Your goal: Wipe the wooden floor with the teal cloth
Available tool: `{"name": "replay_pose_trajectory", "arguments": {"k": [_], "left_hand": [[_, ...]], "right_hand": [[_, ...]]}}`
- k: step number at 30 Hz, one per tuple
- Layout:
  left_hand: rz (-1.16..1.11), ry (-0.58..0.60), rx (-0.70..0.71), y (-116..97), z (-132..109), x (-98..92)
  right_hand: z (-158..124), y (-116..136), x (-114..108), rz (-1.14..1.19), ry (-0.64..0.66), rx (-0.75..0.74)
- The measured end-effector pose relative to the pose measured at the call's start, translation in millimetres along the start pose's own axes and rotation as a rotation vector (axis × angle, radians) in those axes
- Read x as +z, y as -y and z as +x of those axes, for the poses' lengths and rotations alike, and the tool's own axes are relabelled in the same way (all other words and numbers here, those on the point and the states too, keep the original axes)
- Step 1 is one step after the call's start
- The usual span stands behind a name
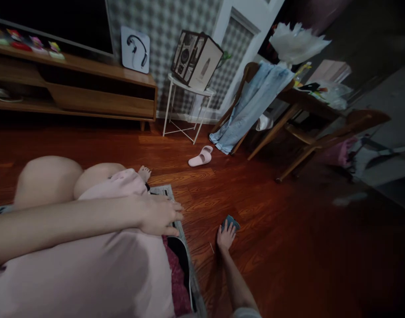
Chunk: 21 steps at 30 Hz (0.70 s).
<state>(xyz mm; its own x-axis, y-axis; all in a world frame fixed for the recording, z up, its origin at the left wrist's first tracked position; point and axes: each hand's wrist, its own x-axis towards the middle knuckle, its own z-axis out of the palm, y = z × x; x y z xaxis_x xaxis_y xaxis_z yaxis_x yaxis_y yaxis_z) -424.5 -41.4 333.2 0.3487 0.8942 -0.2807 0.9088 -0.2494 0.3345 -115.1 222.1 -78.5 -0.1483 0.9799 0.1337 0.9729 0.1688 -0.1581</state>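
My left hand (160,214) lies palm down at the edge of the pale pink cloth (99,269) over my lap, its fingers spread and holding nothing. Further right, my right hand (226,236) reaches down to the wooden floor (271,221). Its fingers are spread over the near part of a small teal object (233,221), whose far edge shows beyond the fingertips. What lies under the palm is hidden. A thin pale stick (212,248) rests on the floor left of my right wrist.
Pink slippers (200,157) lie on the floor ahead. Behind them stand a white side table (189,86) with a box (198,59) and a wooden TV cabinet (106,104). Jeans (255,101) hang over a chair by the cluttered table (310,100) at right.
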Motion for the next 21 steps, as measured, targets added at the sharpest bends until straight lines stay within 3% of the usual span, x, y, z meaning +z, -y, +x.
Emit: {"name": "replay_pose_trajectory", "arguments": {"k": [3, 9, 11, 14, 16, 21], "left_hand": [[-0.04, -0.047, 0.036, 4, 2, 5.5], [-0.028, -0.038, 0.028, 7, 7, 9.8], [-0.036, -0.033, 0.031, 6, 9, 8.7], [-0.032, -0.014, 0.017, 3, 9, 5.6], [-0.008, 0.02, 0.001, 1, 9, 2.9], [-0.003, 0.019, -0.014, -3, 3, -2.9]], "right_hand": [[-34, 10, 0, 0.022, -0.002, -0.078], [-91, 59, 4, 0.083, 0.043, -0.467], [-94, 72, 3, 0.094, 0.057, -0.578], [-76, 79, 0, 0.083, 0.085, -0.67], [-52, 72, -3, 0.061, 0.097, -0.599], [0, 30, -7, 0.023, 0.051, -0.14]]}}
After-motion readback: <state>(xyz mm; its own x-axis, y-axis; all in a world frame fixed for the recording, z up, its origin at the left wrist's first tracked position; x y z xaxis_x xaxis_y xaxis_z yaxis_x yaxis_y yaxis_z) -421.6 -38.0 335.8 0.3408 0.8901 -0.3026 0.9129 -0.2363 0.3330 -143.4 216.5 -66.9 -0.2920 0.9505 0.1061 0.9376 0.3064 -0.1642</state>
